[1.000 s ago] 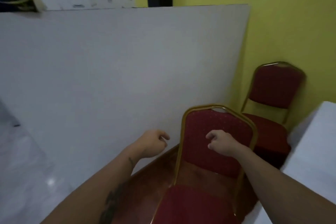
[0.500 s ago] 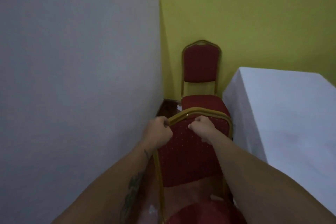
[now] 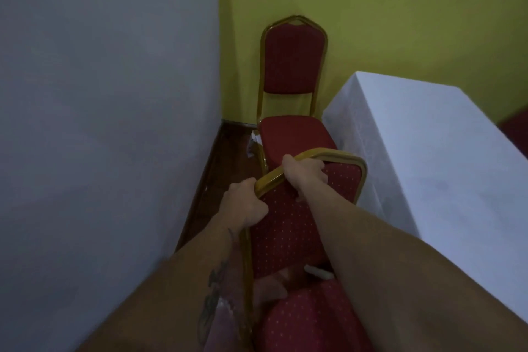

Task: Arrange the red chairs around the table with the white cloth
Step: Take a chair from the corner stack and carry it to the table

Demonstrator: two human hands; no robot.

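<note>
so our left hand (image 3: 245, 206) and right hand (image 3: 304, 173) are clamped on the near red chair's (image 3: 288, 226) gold top rail beside the white-clothed bench (image 3: 445, 157); neither it nor the corner chair (image 3: 291, 94) looks placed yet.

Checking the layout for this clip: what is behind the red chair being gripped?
Behind the gripped chair stands a second red chair against the yellow wall. Its seat front is hidden by the gripped backrest and the right hand; the left hand covers nothing of it.
</note>
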